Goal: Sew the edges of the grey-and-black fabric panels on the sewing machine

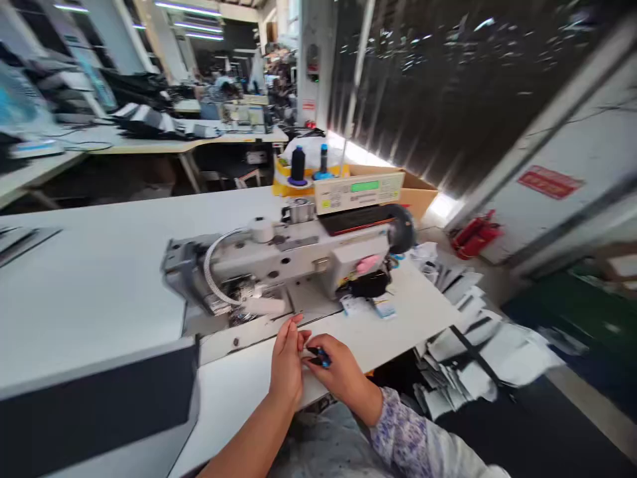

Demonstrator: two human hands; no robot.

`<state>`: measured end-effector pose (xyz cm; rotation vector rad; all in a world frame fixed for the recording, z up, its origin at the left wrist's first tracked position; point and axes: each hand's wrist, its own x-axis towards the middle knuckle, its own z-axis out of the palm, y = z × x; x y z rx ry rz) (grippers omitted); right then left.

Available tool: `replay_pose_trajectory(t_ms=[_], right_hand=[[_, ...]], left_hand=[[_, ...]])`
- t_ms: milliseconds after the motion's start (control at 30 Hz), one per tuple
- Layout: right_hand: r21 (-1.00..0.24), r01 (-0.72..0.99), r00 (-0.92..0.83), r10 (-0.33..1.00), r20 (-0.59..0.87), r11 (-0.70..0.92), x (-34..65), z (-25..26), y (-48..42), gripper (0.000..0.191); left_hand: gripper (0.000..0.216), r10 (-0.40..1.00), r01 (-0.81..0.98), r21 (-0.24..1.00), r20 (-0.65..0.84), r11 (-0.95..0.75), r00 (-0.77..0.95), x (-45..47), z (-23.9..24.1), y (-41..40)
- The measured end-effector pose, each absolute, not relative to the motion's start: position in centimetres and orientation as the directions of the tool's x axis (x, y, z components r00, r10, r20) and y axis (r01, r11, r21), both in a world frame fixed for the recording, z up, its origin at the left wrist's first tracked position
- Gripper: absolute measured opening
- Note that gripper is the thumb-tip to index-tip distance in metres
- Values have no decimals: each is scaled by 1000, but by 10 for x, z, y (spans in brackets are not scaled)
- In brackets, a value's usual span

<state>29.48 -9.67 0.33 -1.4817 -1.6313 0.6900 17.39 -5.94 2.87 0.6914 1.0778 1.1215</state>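
Observation:
My right hand (343,372) is closed around small thread snips (322,356), blue and dark, with their tips toward my left hand. My left hand (288,358) is beside them, its fingers drawn together; whatever they pinch is too small to make out. Both hands are over the front edge of a white table, just in front of a sewing machine (298,249). The needle area of the machine lies to the left of my fingertips. A dark panel with a grey border (99,398) rests on the table at lower left.
Behind the machine stand a black thread cone (297,164), a control panel (359,191) and a cardboard box (421,192). Cut pieces (478,358) are heaped at the right, below the table. Red fire extinguishers (475,236) stand by the wall. Farther back, a person works among other tables.

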Motion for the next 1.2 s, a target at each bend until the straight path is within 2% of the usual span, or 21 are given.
replay_pose_trajectory(t_ms=[67, 167, 233, 300, 400, 500, 600, 700, 800, 1000, 1200], right_hand=[[-869, 438, -69, 972, 226, 233, 243, 3, -92, 16], [-894, 376, -115, 969, 217, 245, 193, 7, -77, 20], [-861, 421, -177, 957, 230, 285, 178, 9, -63, 30], [-777, 519, -235, 933, 272, 357, 174, 9, -45, 41], [-591, 687, -282, 905, 318, 422, 176, 5, -16, 46], [-394, 839, -293, 922, 254, 376, 175, 1, 6, 35], [-290, 897, -294, 940, 174, 334, 168, -1, 19, 22], [-275, 903, -298, 943, 151, 329, 164, -4, 25, 20], [-259, 911, -298, 946, 128, 322, 164, -6, 27, 21], [-270, 900, -332, 940, 78, 341, 171, -1, 22, 32], [-301, 918, -275, 961, -11, 259, 169, 9, 23, 35]], left_hand=[[59, 927, -520, 799, -375, 303, -35, 147, 34, -61], [55, 904, -579, 780, -395, 236, -164, 103, 36, -60], [48, 906, -516, 841, -335, 163, -260, 71, 33, -59], [41, 929, -348, 933, -206, 91, -309, 41, 28, -58], [38, 977, -78, 991, -120, 108, -174, 9, 20, -60], [38, 987, 108, 982, -160, 156, 26, -3, 15, -64], [35, 991, 290, 955, -96, 64, 95, -1, 11, -66], [33, 994, 433, 901, -14, -34, 108, 4, 7, -65], [32, 993, 497, 864, 24, -78, 114, 5, 4, -63], [32, 990, 579, 808, 40, -113, 137, 4, 2, -68], [29, 972, 681, 706, 47, -195, 229, 6, 9, -75]])
